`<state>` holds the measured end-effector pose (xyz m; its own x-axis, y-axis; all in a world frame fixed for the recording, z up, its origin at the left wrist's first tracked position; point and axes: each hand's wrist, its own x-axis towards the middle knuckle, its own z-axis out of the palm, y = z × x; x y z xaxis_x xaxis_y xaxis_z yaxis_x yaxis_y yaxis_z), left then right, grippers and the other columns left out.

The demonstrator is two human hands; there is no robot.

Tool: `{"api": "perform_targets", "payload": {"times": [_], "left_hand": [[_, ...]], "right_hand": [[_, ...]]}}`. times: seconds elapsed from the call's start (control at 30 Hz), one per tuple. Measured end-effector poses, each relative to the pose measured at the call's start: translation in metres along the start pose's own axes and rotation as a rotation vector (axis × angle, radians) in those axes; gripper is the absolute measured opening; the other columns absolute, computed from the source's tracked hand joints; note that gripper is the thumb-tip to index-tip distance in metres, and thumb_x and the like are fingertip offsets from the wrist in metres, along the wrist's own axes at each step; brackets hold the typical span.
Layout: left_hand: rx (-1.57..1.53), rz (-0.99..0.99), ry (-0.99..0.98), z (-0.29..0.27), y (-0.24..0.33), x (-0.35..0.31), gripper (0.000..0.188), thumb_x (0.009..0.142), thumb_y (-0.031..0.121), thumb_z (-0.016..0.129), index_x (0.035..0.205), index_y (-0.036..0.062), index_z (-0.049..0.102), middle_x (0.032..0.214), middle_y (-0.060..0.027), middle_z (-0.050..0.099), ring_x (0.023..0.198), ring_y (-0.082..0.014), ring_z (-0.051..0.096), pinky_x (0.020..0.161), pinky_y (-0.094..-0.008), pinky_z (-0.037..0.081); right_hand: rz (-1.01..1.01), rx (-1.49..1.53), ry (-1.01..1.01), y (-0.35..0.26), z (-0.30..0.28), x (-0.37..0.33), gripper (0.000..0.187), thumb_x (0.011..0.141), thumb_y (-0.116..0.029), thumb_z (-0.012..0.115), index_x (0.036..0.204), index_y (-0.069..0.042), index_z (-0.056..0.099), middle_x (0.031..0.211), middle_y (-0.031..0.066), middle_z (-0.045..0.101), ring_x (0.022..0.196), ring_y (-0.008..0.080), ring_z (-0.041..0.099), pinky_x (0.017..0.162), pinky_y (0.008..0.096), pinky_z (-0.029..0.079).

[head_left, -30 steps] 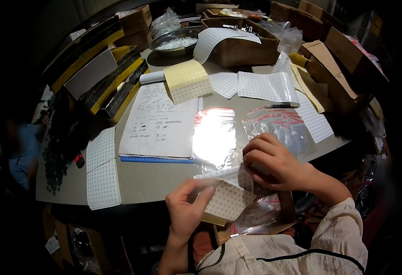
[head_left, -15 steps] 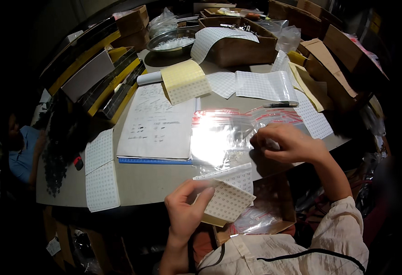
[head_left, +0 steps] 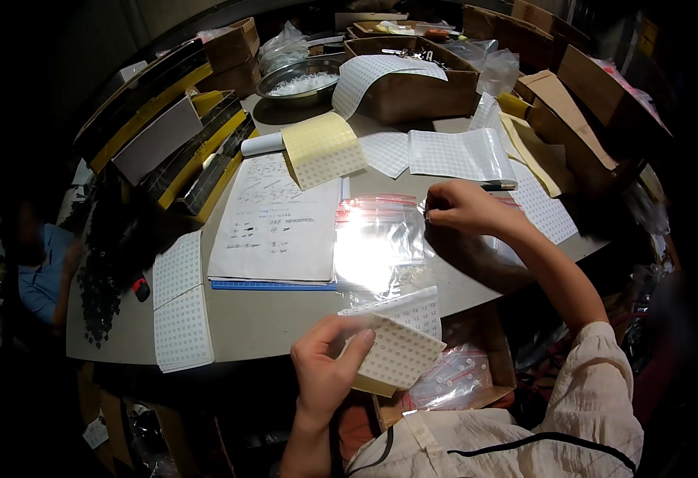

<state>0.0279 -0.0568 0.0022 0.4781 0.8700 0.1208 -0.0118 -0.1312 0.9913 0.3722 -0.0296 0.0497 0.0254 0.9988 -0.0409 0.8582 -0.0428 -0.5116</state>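
My left hand (head_left: 329, 362) grips a folded sticker sheet (head_left: 400, 350) between thumb and fingers, above the table's front edge. Rows of small printed labels cover the sheet, and a yellowish backing shows at its lower edge. My right hand (head_left: 468, 207) is closed in a pinch at the right edge of a stack of clear zip bags (head_left: 385, 275) with red seal strips. What sits between its fingertips is too small to make out. Glare whitens the middle of the stack. Under my left hand's sheet, a cardboard box (head_left: 502, 350) holds clear bags (head_left: 456, 378) bearing small round white pieces.
A notebook (head_left: 273, 231) on a blue board lies left of the bags. More sticker sheets (head_left: 181, 307) lie farther left, beside dark small pieces (head_left: 98, 279). Behind stand a metal bowl (head_left: 297, 84) and a brown box (head_left: 412, 99). A person (head_left: 42, 271) sits at far left.
My right hand has moved up and left to the stack's edge. Bags formerly beneath it no longer show there, and more bag surface shows in the box. My left hand keeps its hold.
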Motion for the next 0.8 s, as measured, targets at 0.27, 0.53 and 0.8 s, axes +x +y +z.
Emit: {"api": "perform_targets", "payload": {"times": [0.27, 0.53, 0.8], "left_hand": [[0.001, 0.018, 0.002, 0.003, 0.002, -0.001, 0.012, 0.092, 0.001, 0.075, 0.102, -0.0062, 0.075, 0.088, -0.0034, 0.073, 0.078, -0.0072, 0.064, 0.071, -0.0220, 0.050], [-0.042, -0.001, 0.025, 0.004, 0.003, -0.002, 0.010, 0.089, -0.002, 0.075, 0.098, -0.0045, 0.076, 0.088, -0.0066, 0.074, 0.080, -0.0089, 0.066, 0.071, -0.0244, 0.052], [-0.056, 0.060, -0.013, 0.008, 0.010, -0.008, 0.010, 0.088, -0.002, 0.075, 0.098, -0.0044, 0.076, 0.089, -0.0039, 0.074, 0.081, -0.0087, 0.065, 0.073, -0.0238, 0.051]], "right_hand": [[0.104, -0.105, -0.070, 0.011, -0.018, -0.021, 0.061, 0.084, -0.048, 0.087, 0.114, -0.001, 0.061, 0.096, 0.0174, 0.071, 0.087, 0.0328, 0.069, 0.077, 0.0427, 0.053], [0.183, -0.270, -0.089, -0.017, -0.022, -0.076, 0.077, 0.075, -0.057, 0.089, 0.113, -0.001, 0.055, 0.092, 0.0183, 0.067, 0.088, 0.0379, 0.067, 0.076, 0.0460, 0.051], [0.146, -0.301, 0.145, 0.011, -0.024, -0.086, 0.059, 0.079, -0.039, 0.089, 0.109, 0.000, 0.058, 0.093, 0.0196, 0.066, 0.089, 0.0380, 0.065, 0.078, 0.0463, 0.051]]}}
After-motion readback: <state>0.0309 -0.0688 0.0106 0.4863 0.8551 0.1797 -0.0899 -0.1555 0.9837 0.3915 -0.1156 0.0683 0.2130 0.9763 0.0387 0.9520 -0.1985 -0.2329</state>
